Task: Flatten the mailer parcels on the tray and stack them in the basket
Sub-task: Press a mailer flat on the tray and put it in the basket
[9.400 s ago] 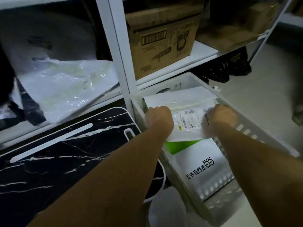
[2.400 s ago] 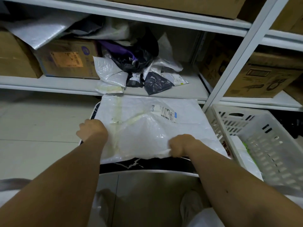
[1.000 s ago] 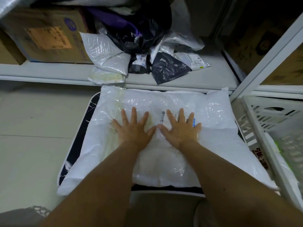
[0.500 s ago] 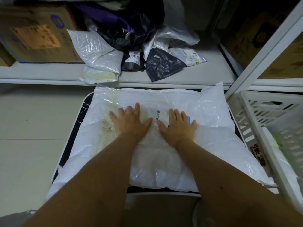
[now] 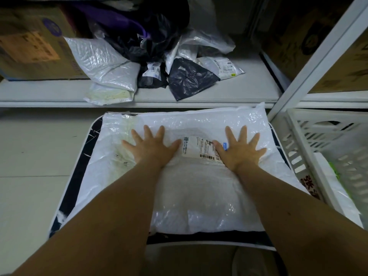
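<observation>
Left hand (image 5: 152, 148) and right hand (image 5: 240, 149) spread flat, palms down on the white mailer parcel (image 5: 191, 188) covering the dark tray (image 5: 79, 176). Best swept outward from the shipping label (image 5: 200, 147), pushing air toward edges; basket (image 5: 326, 136) alongside, right.

Left hand (image 5: 153, 149) and right hand (image 5: 239, 149) flat, fingers spread

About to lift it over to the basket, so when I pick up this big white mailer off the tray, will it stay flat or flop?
The white mailer will probably flop: its film wrinkles and dents around both flat hands. Its glossy plastic looks slippery, so pinch the edges. It seems light for its size, with soft, puffy contents.
</observation>
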`<action>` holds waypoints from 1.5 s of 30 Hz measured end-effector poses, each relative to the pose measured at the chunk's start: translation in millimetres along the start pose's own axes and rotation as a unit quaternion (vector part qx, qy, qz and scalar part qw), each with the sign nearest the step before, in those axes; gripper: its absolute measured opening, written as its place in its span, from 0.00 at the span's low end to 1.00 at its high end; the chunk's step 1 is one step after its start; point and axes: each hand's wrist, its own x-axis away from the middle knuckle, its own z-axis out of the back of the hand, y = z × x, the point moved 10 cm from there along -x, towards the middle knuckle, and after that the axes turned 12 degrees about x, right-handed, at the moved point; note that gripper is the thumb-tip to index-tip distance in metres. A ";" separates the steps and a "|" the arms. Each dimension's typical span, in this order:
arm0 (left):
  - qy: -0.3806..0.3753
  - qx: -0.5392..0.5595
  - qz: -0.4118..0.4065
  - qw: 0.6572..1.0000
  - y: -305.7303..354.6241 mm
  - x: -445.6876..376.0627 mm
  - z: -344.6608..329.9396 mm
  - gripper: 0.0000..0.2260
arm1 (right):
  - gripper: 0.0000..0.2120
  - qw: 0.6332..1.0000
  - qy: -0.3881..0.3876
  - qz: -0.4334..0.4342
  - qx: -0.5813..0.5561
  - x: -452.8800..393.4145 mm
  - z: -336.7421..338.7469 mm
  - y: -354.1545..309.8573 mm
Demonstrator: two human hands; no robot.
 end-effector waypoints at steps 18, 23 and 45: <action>0.028 0.026 -0.042 0.998 15.2 25.8 11.0 0.22 | 0.31 0.991 -0.058 -0.096 -0.079 21.0 23.6 -13.2; -0.028 0.068 0.090 0.993 9.4 91.8 -0.1 0.34 | 0.29 0.988 -0.049 -0.083 -0.122 93.7 21.6 -57.4; 0.145 0.077 0.067 0.984 -63.2 146.2 -17.5 0.36 | 0.34 0.994 0.099 -0.014 -0.048 154.0 -8.0 -55.6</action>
